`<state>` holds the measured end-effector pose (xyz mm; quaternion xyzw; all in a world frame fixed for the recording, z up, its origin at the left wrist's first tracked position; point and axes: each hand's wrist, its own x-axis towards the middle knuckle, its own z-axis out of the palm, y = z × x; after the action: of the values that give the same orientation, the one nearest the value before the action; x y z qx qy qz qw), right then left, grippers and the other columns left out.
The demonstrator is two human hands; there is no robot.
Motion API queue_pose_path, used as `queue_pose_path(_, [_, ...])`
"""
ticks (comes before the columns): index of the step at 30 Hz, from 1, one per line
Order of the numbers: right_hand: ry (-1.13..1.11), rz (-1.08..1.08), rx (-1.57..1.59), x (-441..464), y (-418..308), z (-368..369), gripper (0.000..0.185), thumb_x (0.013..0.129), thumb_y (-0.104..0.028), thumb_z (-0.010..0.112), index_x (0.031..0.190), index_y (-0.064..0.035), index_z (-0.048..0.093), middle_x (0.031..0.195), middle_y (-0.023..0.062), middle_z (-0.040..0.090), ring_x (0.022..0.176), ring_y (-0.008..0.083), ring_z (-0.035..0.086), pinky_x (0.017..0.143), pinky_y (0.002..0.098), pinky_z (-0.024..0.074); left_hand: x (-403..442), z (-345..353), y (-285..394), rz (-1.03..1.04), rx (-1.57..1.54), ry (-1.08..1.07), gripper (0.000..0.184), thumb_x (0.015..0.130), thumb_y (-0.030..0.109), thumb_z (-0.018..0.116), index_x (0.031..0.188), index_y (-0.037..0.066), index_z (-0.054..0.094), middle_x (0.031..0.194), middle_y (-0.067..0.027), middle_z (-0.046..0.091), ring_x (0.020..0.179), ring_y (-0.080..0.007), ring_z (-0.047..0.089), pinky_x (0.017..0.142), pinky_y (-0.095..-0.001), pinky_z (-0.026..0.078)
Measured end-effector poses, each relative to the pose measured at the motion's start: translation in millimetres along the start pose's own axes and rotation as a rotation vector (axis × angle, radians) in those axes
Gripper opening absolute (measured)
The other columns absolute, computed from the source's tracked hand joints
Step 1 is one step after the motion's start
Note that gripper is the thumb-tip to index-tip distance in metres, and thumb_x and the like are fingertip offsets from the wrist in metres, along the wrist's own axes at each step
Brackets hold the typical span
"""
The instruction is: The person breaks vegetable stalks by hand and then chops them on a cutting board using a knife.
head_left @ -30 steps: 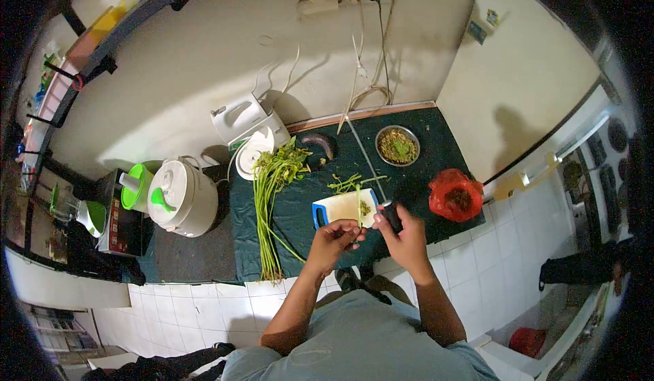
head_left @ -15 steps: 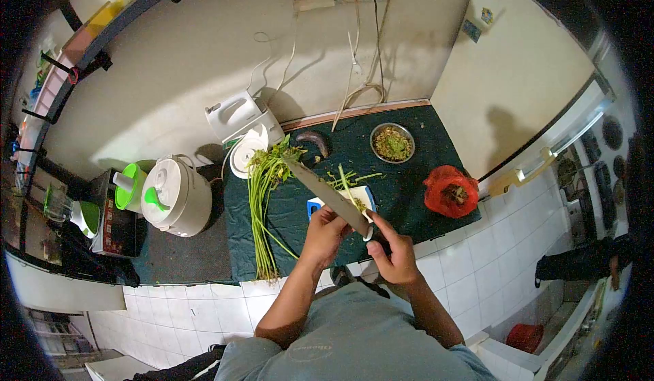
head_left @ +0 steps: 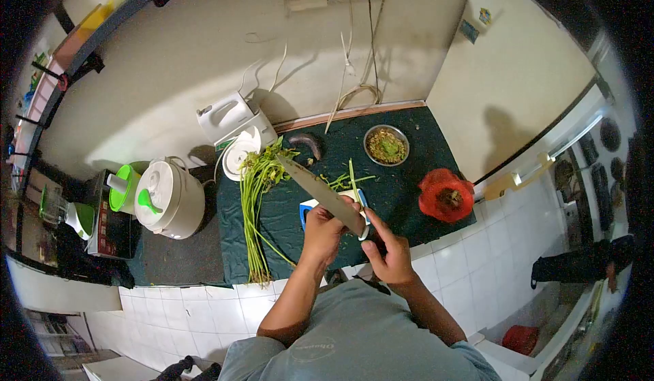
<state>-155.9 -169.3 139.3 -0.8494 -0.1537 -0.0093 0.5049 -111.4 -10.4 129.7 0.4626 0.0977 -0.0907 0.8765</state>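
Observation:
A long, broad knife [head_left: 315, 189] slants over the cutting board, its tip pointing up-left. My right hand [head_left: 390, 255] is closed at the blade's lower end, thumb and forefinger around a small whitish part that may be the handle. My left hand [head_left: 321, 236] is curled against the lower blade; what its fingers hold is hidden. A pale green stalk [head_left: 352, 175] stands out beyond the blade, close to my right fingertips. Partly covered by my hands is the blue-and-white cutting board [head_left: 308, 208]. Cut green pieces [head_left: 335, 181] lie behind it.
Left of my hands lies a bunch of long-stemmed greens [head_left: 253, 217]. A dark, curved eggplant-like vegetable [head_left: 310, 141] rests behind. To the right are a metal bowl of chopped food [head_left: 386, 145] and a red plastic bag [head_left: 444, 197]. A rice cooker [head_left: 170, 197] and white mixer [head_left: 231, 119] stand at left.
The view has shifted slightly, moving the counter things a little left. The knife and both hands keep nearly the same pose. The pale stalk stands more upright.

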Motion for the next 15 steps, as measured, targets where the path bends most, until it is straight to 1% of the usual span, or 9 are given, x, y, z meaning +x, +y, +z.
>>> queue_pose_path(1, [0.021, -0.006, -0.016, -1, 1, -1, 0.057, 0.091, -0.026, 0.059, 0.142, -0.009, 0.039, 0.107, 0.0189, 0.065, 0.061, 0.0291, 0.064, 0.057, 0.0351, 0.0484, 1, 0, -2, 0.006, 0.002, -0.017, 0.016, 0.085, 0.008, 0.068, 0.099, 0.003, 0.063, 0.087, -0.0042, 0.068, 0.073, -0.0118, 0.063, 0.062, -0.0244, 0.049])
queue_pose_path(2, [0.027, 0.0, -0.015, 1, 4, 1, 0.057, 0.091, -0.026, 0.059, 0.142, -0.009, 0.039, 0.107, 0.0189, 0.065, 0.061, 0.0291, 0.064, 0.057, 0.0351, 0.0484, 2, 1, -4, 0.014, 0.003, -0.033, 0.014, 0.084, 0.006, 0.067, 0.098, 0.003, 0.063, 0.086, -0.0041, 0.068, 0.071, -0.0116, 0.063, 0.06, -0.0241, 0.048])
queue_pose_path(4, [0.199, -0.221, 0.012, 5, 12, 6, 0.057, 0.091, -0.025, 0.059, 0.142, -0.0078, 0.039, 0.105, 0.0183, 0.066, 0.057, 0.0277, 0.062, 0.055, 0.0357, 0.0474, 2, 3, -6, 0.013, 0.0, -0.036, 0.014, 0.083, 0.004, 0.066, 0.097, 0.002, 0.064, 0.085, -0.0041, 0.068, 0.071, -0.0112, 0.062, 0.059, -0.0236, 0.047])
queue_pose_path(7, [0.132, -0.138, -0.014, 2, 7, 0, 0.057, 0.091, -0.025, 0.058, 0.141, -0.0065, 0.039, 0.109, 0.0185, 0.065, 0.062, 0.0293, 0.065, 0.058, 0.0351, 0.0487, 2, 3, -7, 0.025, 0.003, -0.039, 0.014, 0.083, 0.001, 0.065, 0.097, 0.002, 0.065, 0.085, -0.0041, 0.068, 0.07, -0.0105, 0.062, 0.058, -0.023, 0.046])
queue_pose_path(8, [0.132, -0.139, -0.015, 0, 6, -2, 0.057, 0.091, -0.025, 0.058, 0.141, -0.0065, 0.039, 0.109, 0.0185, 0.065, 0.062, 0.0293, 0.065, 0.058, 0.0351, 0.0487, 2, 2, -7, 0.033, 0.012, -0.043, 0.015, 0.083, 0.001, 0.065, 0.098, 0.002, 0.065, 0.086, -0.0042, 0.068, 0.069, -0.0103, 0.061, 0.058, -0.0229, 0.045])
queue_pose_path(10, [0.038, -0.002, 0.012, -1, 4, -3, 0.057, 0.091, -0.025, 0.059, 0.141, -0.0064, 0.039, 0.111, 0.0183, 0.065, 0.068, 0.0305, 0.067, 0.061, 0.0348, 0.0502, 1, 1, -6, 0.032, 0.021, -0.051, 0.016, 0.083, 0.0, 0.064, 0.099, 0.001, 0.066, 0.087, -0.0046, 0.068, 0.069, -0.0102, 0.061, 0.058, -0.0227, 0.045])
queue_pose_path(11, [0.038, -0.003, 0.012, -1, 4, -2, 0.057, 0.091, -0.025, 0.059, 0.141, -0.0064, 0.039, 0.111, 0.0183, 0.065, 0.068, 0.0305, 0.067, 0.061, 0.0348, 0.0502, 1, 0, -6, 0.029, 0.03, -0.057, 0.018, 0.083, 0.0, 0.063, 0.1, 0.0, 0.066, 0.088, -0.0049, 0.069, 0.069, -0.0102, 0.061, 0.057, -0.0226, 0.045])
queue_pose_path(13, [0.13, -0.115, 0.028, 1, 6, 3, 0.057, 0.09, -0.026, 0.059, 0.14, -0.0061, 0.04, 0.11, 0.0181, 0.065, 0.072, 0.0312, 0.068, 0.064, 0.035, 0.051, 1, -2, -6, 0.018, 0.038, -0.063, 0.02, 0.083, -0.001, 0.063, 0.102, 0.0, 0.066, 0.089, -0.0052, 0.069, 0.07, -0.0102, 0.061, 0.058, -0.0227, 0.045])
queue_pose_path(15, [0.145, -0.127, 0.023, 1, 8, 7, 0.056, 0.09, -0.027, 0.06, 0.139, -0.0061, 0.041, 0.109, 0.0185, 0.065, 0.074, 0.0314, 0.068, 0.065, 0.0358, 0.051, -1, -2, -5, 0.007, 0.048, -0.068, 0.021, 0.083, -0.002, 0.062, 0.104, -0.001, 0.067, 0.09, -0.0055, 0.069, 0.071, -0.0103, 0.061, 0.059, -0.0229, 0.046])
